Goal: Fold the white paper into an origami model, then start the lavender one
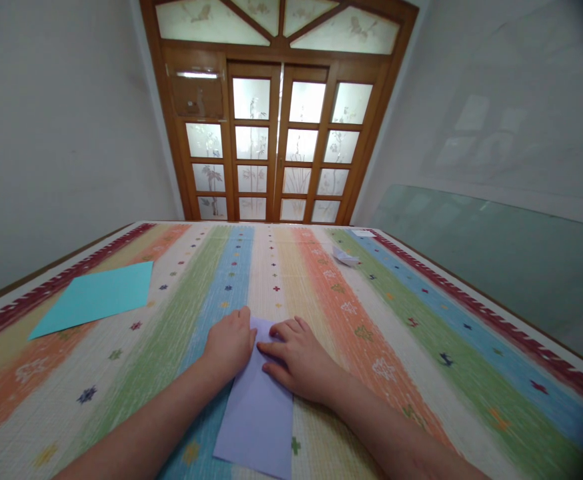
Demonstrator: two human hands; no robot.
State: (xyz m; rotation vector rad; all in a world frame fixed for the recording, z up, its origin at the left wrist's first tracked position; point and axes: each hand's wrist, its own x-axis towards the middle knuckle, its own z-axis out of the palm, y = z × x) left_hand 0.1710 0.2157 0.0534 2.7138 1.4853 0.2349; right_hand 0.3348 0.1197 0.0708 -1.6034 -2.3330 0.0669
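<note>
A strip of folded light purple paper (259, 420) lies lengthwise on the table in front of me. My left hand (229, 341) is closed at the paper's far left edge, its fingers curled and the thumb against the sheet. From the other side my right hand (299, 360) rests on the far part of the strip, with fingers spread and the fingertips touching the paper. The paper's near end lies uncovered between my forearms. Part of its far end is hidden by my hands.
A turquoise paper sheet (99, 297) lies flat to the left. Farther back on the right sits a small folded pale paper piece (345, 257). The striped tablecloth (171, 333) covers the table. Wooden doors (279, 140) with glass panes stand beyond, with walls on both sides.
</note>
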